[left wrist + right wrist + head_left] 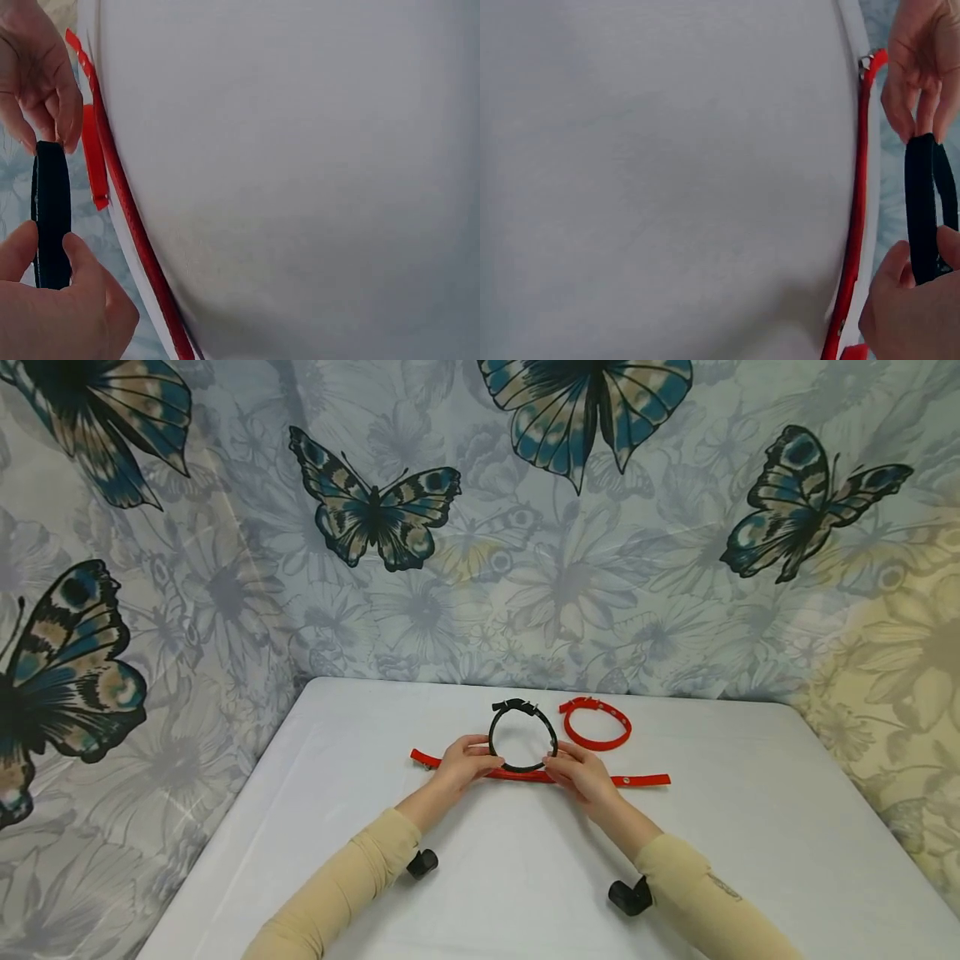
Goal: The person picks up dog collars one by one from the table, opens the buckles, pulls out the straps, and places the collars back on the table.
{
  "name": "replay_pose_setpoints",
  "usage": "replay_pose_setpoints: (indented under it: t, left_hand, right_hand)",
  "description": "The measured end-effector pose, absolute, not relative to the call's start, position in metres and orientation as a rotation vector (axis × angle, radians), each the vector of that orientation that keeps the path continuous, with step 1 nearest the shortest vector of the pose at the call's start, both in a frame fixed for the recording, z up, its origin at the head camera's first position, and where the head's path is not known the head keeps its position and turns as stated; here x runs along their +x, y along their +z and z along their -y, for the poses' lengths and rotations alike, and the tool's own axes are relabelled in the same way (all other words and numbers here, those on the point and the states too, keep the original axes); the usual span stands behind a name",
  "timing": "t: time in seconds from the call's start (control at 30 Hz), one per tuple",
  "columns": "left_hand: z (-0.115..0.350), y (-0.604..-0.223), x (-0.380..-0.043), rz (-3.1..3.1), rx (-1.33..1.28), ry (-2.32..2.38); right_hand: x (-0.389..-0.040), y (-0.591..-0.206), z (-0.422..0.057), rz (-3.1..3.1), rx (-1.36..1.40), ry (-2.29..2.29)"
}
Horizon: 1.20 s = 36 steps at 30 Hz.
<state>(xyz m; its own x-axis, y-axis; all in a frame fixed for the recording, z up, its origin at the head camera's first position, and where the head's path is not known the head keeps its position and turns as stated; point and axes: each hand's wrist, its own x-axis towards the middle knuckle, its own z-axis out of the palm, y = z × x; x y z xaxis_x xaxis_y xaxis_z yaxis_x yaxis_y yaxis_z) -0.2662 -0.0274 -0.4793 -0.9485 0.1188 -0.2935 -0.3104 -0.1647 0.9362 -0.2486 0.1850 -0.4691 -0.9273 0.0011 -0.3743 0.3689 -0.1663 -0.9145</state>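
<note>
A black buckled collar (522, 768), fastened into a ring, is held up between both hands with its buckle at the top. My left hand (463, 763) pinches its left side between thumb and fingers. On the opposite side, my right hand (583, 774) pinches the band the same way. Both wrist views show the black collar (52, 202) gripped at two places. Below the hands, an unfastened red collar (641, 781) lies stretched across the table, its middle partly behind the hands and the black ring.
A second red collar (597, 745), buckled into a loop, lies behind my right hand. The white table (712, 827) ends at a butterfly-patterned cloth backdrop (450, 618). Black wrist-camera pieces (630, 897) stick out beside the sleeves.
</note>
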Motion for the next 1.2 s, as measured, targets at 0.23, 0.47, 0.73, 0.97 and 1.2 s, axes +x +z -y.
replay_pose_setpoints:
  t: [0.23,0.47,0.73,0.97,1.2]
  left_hand:
    - [0.038,-0.488,-0.241,-2.04,-0.098,2.037]
    - [0.048,-0.492,-0.219,-2.106,0.003,1.959]
    - [0.056,-0.487,-0.201,-2.119,0.093,1.88]
    - [0.062,-0.487,-0.186,-2.2,0.201,1.784]
    - [0.067,-0.491,-0.181,-2.275,0.306,1.695]
  right_hand:
    - [-0.233,-0.475,-0.188,-1.972,0.353,-2.08]
    - [-0.209,-0.48,-0.192,-2.05,0.193,-1.965]
    - [-0.187,-0.482,-0.194,-2.124,0.135,-1.895]
    - [-0.173,-0.483,-0.197,-2.237,0.037,-1.793]
    - [-0.164,-0.483,-0.199,-2.268,-0.084,-1.703]
